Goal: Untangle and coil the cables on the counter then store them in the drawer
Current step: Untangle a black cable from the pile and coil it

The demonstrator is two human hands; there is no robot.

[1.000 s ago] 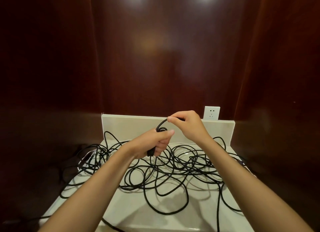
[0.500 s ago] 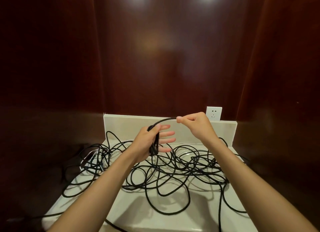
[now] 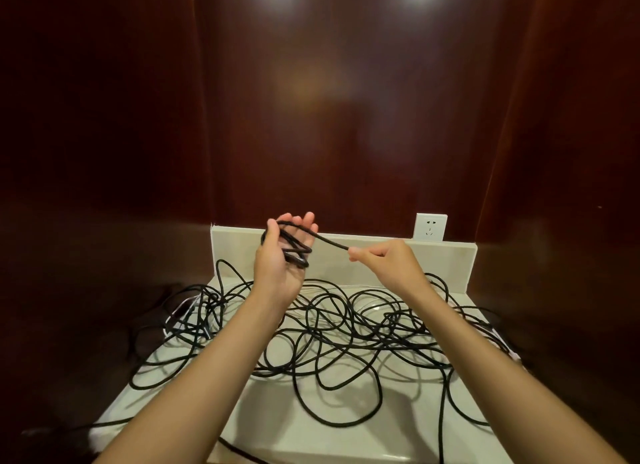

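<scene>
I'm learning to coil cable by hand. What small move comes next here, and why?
Probably swing the right hand back to lay another loop over the left hand: only a few loops of cable lie there, and most remains tangled on the counter.

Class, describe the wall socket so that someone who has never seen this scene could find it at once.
Start at the pale counter strewn with black cables and follow its low cream backsplash to the right. The wall socket sits just above that edge on the dark wood panelling, the only white square there.
</scene>
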